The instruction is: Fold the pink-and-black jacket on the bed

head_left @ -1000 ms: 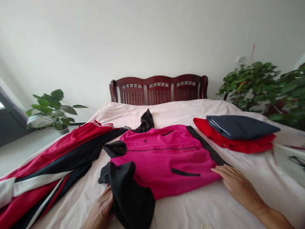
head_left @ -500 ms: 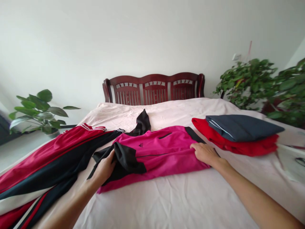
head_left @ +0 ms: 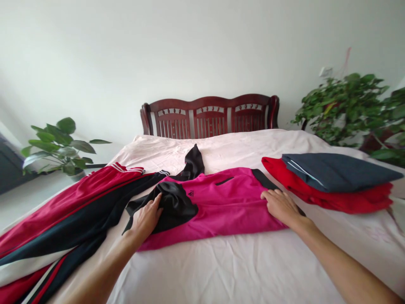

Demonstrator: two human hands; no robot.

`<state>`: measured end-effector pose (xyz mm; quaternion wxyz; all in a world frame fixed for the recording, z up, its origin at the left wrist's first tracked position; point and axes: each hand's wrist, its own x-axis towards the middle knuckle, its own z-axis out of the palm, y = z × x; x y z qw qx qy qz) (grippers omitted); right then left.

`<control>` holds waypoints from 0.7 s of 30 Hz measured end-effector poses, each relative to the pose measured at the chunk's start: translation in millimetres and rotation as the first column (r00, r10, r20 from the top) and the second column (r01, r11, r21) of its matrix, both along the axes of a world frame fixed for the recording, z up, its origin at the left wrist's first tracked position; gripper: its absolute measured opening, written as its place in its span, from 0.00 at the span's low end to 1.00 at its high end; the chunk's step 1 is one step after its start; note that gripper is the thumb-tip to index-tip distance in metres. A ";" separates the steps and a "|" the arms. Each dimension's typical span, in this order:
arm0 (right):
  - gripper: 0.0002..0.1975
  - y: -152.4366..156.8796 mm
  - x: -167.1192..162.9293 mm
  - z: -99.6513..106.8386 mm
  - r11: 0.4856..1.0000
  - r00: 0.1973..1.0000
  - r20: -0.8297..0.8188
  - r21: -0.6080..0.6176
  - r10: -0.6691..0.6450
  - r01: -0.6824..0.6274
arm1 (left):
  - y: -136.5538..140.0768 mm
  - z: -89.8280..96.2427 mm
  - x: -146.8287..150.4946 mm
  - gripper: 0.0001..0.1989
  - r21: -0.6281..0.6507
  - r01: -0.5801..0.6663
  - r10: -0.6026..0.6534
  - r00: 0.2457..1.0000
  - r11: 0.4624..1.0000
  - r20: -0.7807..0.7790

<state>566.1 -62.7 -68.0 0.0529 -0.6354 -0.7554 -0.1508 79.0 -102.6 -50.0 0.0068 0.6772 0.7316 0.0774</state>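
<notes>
A magenta jacket (head_left: 234,194) with black sleeves and a small black chest logo lies folded lengthwise on the bed. One black sleeve (head_left: 180,202) is laid across its front at the left; the other sleeve (head_left: 193,162) points away toward the headboard. My left hand (head_left: 147,219) rests on the near sleeve, fingers extended over the cloth. At the hem end, my right hand (head_left: 282,207) has its fingers curled around the jacket's fabric, beside the black waistband (head_left: 264,179).
Red and navy striped track pants (head_left: 95,202) stretch along the left. A folded navy garment (head_left: 341,171) sits on folded red clothing (head_left: 357,200) at the right. Behind are a wooden headboard (head_left: 210,114) and potted plants (head_left: 63,143) on both sides. A pale pink sheet (head_left: 221,270) covers the bed.
The near black sleeve has gone from bunched up to lying flatter over the jacket front, and my left hand's fingers have loosened on it. My right hand stays at the hem. The view has shifted slightly.
</notes>
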 end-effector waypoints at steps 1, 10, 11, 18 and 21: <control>0.20 -3.0 -5.1 3.2 0.999 1.000 -0.012 0.029 0.016 -0.016 | -5.8 -2.2 1.0 0.30 0.023 0.015 -0.015 0.999 1.000 0.028; 0.24 -32.8 -144.7 8.8 0.895 0.838 -0.342 0.021 0.426 -0.446 | -69.0 -31.4 -1.5 0.25 0.251 0.107 -0.090 0.993 0.962 -0.075; 0.24 -29.1 -154.3 1.3 0.901 0.851 -0.339 -0.019 0.401 -0.433 | -69.3 -35.7 -5.9 0.23 0.248 0.120 -0.103 0.991 0.961 -0.080; 0.22 -6.4 -168.8 -19.3 0.980 0.921 -0.343 -0.008 0.182 -0.197 | -46.0 -31.6 -65.2 0.22 0.346 -0.067 0.026 0.992 0.936 0.122; 0.22 -23.9 -179.5 -10.7 0.928 0.834 -0.408 0.188 0.371 -0.320 | -32.3 -27.9 -82.5 0.24 0.207 -0.149 0.093 0.961 0.967 0.259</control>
